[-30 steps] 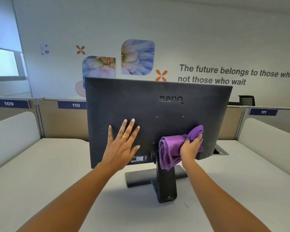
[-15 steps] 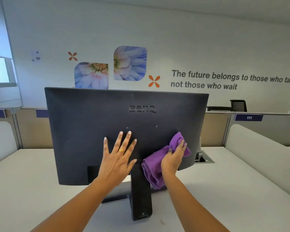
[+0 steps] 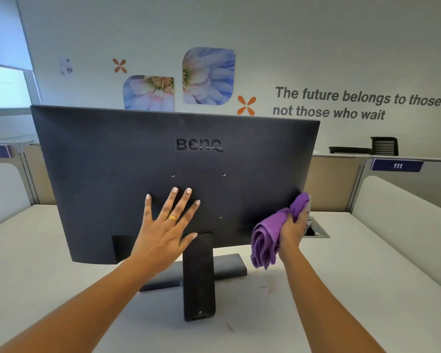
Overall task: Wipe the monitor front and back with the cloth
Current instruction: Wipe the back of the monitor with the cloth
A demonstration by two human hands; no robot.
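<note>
A dark monitor (image 3: 117, 174) stands on the desk with its back panel facing me, on a black stand (image 3: 199, 281). My left hand (image 3: 166, 230) lies flat with spread fingers against the lower middle of the back. A bunched purple cloth (image 3: 267, 235) is gripped by my right hand (image 3: 293, 228) at the panel's lower right corner, pressed against it near the edge. The screen side is hidden from me.
The white desk (image 3: 341, 276) spreads around the stand. A cable hatch (image 3: 316, 230) sits behind the monitor's right corner. Low partitions (image 3: 405, 207) bound both sides. A black chair (image 3: 385, 146) stands beyond the back divider.
My right hand has slid the cloth rightward along the lower back panel to its right corner. The left hand stays pressed flat. The view has shifted.
</note>
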